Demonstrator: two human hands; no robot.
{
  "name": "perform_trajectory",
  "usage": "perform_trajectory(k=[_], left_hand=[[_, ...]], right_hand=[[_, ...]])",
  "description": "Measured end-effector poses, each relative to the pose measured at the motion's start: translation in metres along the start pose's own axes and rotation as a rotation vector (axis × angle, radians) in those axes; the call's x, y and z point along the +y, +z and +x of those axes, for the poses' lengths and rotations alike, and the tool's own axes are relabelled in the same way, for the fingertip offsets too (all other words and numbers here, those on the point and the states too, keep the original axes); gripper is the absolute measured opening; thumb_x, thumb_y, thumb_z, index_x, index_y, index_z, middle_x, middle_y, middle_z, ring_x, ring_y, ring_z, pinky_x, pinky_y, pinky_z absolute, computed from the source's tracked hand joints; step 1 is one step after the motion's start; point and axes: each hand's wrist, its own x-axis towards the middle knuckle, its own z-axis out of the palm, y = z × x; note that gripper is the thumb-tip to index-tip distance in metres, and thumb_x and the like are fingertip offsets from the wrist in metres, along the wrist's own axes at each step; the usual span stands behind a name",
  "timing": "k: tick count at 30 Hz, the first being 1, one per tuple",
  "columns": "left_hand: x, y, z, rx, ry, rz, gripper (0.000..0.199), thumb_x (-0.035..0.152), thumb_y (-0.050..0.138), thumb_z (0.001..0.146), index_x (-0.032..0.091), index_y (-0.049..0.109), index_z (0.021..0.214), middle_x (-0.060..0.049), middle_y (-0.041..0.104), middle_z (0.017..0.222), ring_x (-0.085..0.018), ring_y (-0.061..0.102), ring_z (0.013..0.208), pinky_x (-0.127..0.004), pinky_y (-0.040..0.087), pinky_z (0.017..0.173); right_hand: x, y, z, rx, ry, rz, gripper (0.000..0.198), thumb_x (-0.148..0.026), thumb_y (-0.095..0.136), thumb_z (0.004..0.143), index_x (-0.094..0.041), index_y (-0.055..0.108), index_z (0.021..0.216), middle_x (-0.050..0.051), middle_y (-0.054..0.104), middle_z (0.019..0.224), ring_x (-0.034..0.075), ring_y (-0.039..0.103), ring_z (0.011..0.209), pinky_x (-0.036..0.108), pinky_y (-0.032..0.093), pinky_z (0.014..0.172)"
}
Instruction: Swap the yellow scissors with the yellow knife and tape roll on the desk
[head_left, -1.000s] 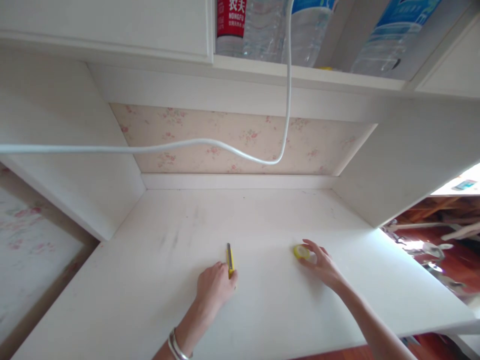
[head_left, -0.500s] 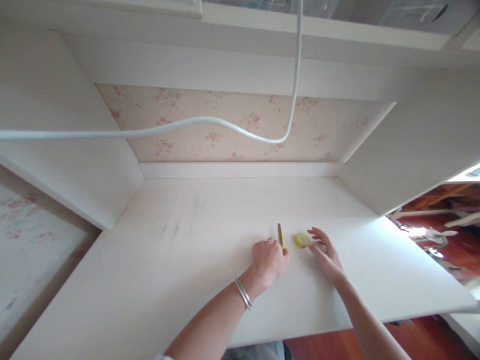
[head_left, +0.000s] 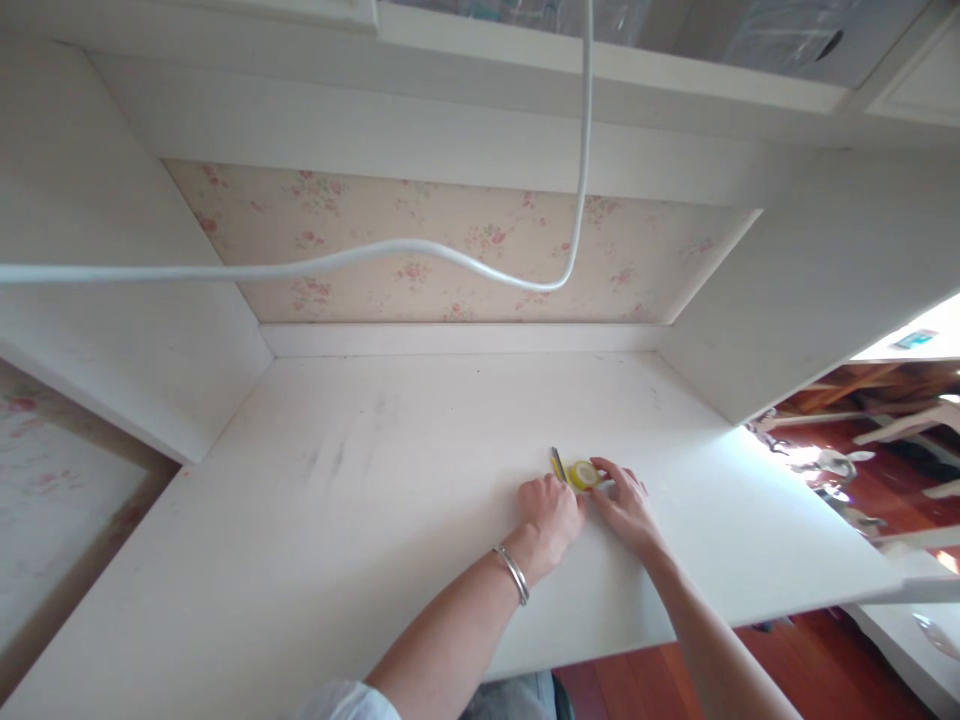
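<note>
My left hand (head_left: 551,512) is closed around a yellow utility knife (head_left: 558,464), whose dark narrow end points away from me above the knuckles. Just right of it is a small yellow roll of tape (head_left: 583,475) with a pale centre. The thumb and forefinger of my right hand (head_left: 626,508) pinch the roll's right edge. Both hands are close together, low over the white desktop, with the roll between them. A silver bangle (head_left: 512,575) circles my left wrist.
The white desktop (head_left: 360,560) has grey smudges at left. White side panels (head_left: 750,290) flank it, and a shelf (head_left: 480,90) overhangs the back. A white cable (head_left: 420,247) hangs across the view. Beyond the right edge are a reddish floor (head_left: 862,660) and clutter.
My right hand has moved left onto the tape roll and closed on its edge. The roll and the knife are now nearer each other. The view has shifted slightly right.
</note>
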Motion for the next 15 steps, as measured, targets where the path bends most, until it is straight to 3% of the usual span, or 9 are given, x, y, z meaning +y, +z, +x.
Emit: perform_trajectory(k=[5,8,11,15], left_hand=[[0.000,-0.001,-0.005,0.007,0.012,-0.041,0.057,0.053,0.028,0.088,0.011,0.063,0.103,-0.018,0.062,0.099,-0.026,0.060,0.091,-0.036,0.045,0.075],[-0.013,-0.007,-0.014,0.023,0.014,-0.063,0.056,0.056,0.029,0.087,0.014,0.063,0.100,-0.015,0.063,0.099,-0.025,0.061,0.090,-0.035,0.045,0.075],[-0.045,-0.017,-0.032,0.072,-0.006,-0.061,0.047,0.053,0.032,0.088,0.018,0.062,0.095,-0.010,0.064,0.095,-0.022,0.061,0.084,-0.033,0.044,0.073],[-0.110,-0.037,-0.067,0.148,-0.127,-0.040,0.039,0.045,0.032,0.091,0.021,0.061,0.084,-0.005,0.065,0.084,-0.017,0.060,0.076,-0.027,0.039,0.066]], right_hand=[[0.000,0.001,-0.002,0.007,0.002,-0.041,0.048,-0.029,0.051,0.065,-0.028,0.054,0.113,0.002,0.062,0.101,0.022,0.052,0.101,0.039,0.035,0.092],[0.000,0.001,-0.003,0.011,-0.003,-0.008,0.048,-0.027,0.049,0.065,-0.028,0.053,0.114,0.002,0.061,0.103,0.021,0.052,0.100,0.038,0.035,0.092],[0.001,-0.001,-0.006,0.043,0.006,0.106,0.047,-0.026,0.046,0.066,-0.026,0.052,0.113,0.002,0.060,0.107,0.019,0.053,0.095,0.035,0.039,0.087],[-0.002,-0.006,-0.012,0.210,0.185,0.267,0.038,-0.031,0.048,0.072,-0.023,0.055,0.108,0.003,0.060,0.098,0.017,0.053,0.078,0.030,0.043,0.072]])
